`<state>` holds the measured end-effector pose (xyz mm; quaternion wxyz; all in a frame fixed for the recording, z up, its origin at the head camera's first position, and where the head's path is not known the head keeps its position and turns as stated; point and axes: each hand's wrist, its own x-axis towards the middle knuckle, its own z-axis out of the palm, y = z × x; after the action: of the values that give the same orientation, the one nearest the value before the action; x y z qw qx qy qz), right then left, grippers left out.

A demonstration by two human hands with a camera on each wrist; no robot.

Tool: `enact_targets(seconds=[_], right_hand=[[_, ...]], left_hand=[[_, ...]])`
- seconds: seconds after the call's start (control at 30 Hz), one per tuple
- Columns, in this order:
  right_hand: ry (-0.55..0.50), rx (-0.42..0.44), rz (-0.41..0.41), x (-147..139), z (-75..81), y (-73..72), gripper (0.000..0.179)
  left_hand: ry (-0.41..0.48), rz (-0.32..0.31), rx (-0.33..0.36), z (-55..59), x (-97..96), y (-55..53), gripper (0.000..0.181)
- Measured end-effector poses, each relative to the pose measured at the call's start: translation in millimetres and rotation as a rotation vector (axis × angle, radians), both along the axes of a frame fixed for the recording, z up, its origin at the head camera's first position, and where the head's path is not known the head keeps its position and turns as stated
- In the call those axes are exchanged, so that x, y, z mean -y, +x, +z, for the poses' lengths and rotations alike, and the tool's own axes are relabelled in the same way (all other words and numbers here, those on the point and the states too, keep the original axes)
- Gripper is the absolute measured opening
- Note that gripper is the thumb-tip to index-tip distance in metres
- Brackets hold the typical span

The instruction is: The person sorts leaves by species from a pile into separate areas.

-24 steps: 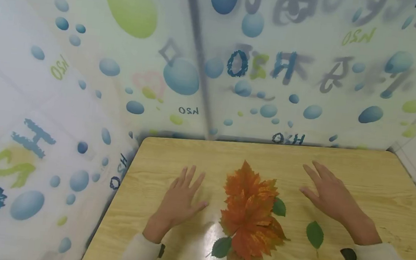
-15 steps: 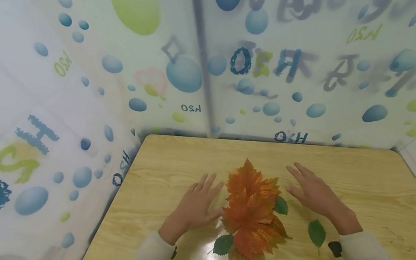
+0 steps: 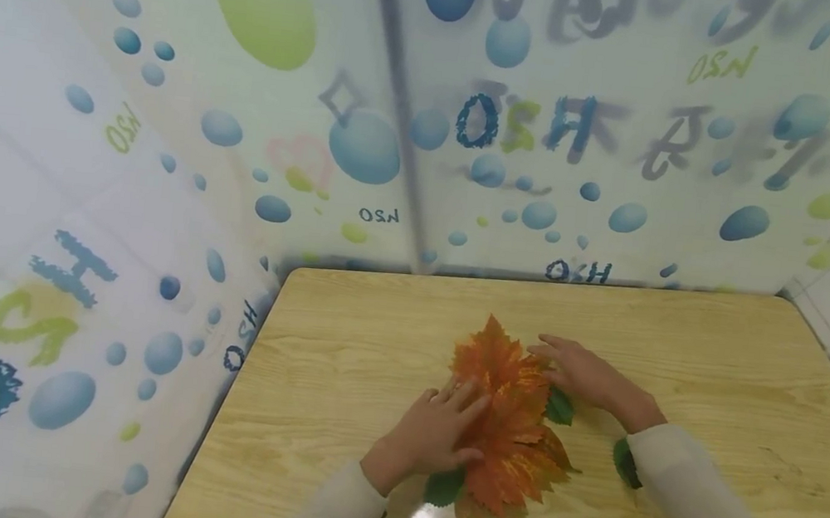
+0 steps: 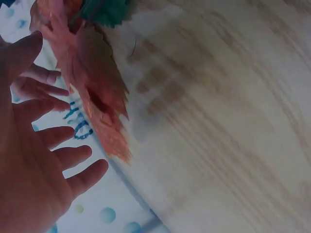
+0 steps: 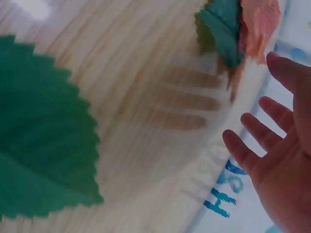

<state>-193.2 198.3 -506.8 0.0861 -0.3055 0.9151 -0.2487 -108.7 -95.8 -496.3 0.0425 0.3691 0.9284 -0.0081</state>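
A pile of orange-red maple leaves lies on the table, with one green leaf poking out at its right and another green leaf at its lower left. Over the pile's left side is my left hand, fingers spread and loosely straight. My right hand reaches to the pile's upper right edge; its fingers look relaxed in the right wrist view. Neither hand grips anything, and whether they touch the leaves I cannot tell. A separate green leaf lies under my right forearm, partly hidden by the sleeve in the head view.
The wooden table has light grain and a bright glare spot near its front. White walls printed with blue and green bubbles and mirrored lettering stand close behind it and along its left side.
Both hands have moved inward: the left went right, over the leaf pile, and the right went left to its upper edge. The leaves look unmoved. My right sleeve now covers part of the separate green leaf.
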Motion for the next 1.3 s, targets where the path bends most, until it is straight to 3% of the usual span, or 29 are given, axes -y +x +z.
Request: enact_targets(seconds=[0.23, 0.67, 1.3], right_hand=[[0.071, -0.056, 0.061, 7.1, -4.3, -1.1, 0.037], [0.112, -0.094, 0.057, 9.7, -7.2, -2.4, 0.032], [0.084, -0.066, 0.035, 5.4, -12.9, -4.6, 0.033]], left_hand=[[-0.054, -0.006, 0.040, -4.5, -11.8, -0.7, 0.078], [-0.113, 0.040, 0.072, -10.5, -18.8, -2.2, 0.079], [-0.091, 0.038, -0.028, -8.1, -22.7, -3.0, 0.082]])
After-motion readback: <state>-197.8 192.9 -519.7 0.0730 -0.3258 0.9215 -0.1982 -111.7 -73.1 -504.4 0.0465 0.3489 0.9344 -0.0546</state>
